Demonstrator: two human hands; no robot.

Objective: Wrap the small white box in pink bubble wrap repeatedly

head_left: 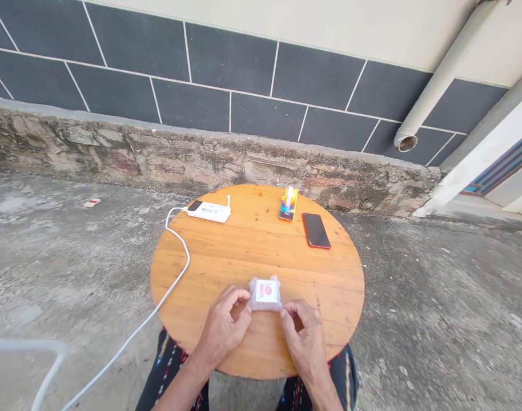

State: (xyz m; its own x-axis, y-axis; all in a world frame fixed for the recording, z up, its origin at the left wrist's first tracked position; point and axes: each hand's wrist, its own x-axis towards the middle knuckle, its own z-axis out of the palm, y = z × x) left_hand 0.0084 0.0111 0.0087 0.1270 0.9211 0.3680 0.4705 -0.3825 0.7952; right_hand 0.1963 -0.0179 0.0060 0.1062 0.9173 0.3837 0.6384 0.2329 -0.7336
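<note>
A small package in thin whitish plastic [265, 294], with a white label bearing a red print on top, lies flat near the front of the round wooden table. At its left side is my left hand [225, 322], thumb and index finger curved toward each other at the near left corner, pinching the wrap's edge. My right hand [304, 334] mirrors it at the near right corner, its thumb and index finger closed on the plastic there.
On the wooden table [252, 245], a white device [208, 212] with a white cable [158, 305] sits back left. A yellow and blue tape dispenser [288, 204] stands back right, beside a red-edged phone [316, 230]. A stone wall base [201, 160] runs behind.
</note>
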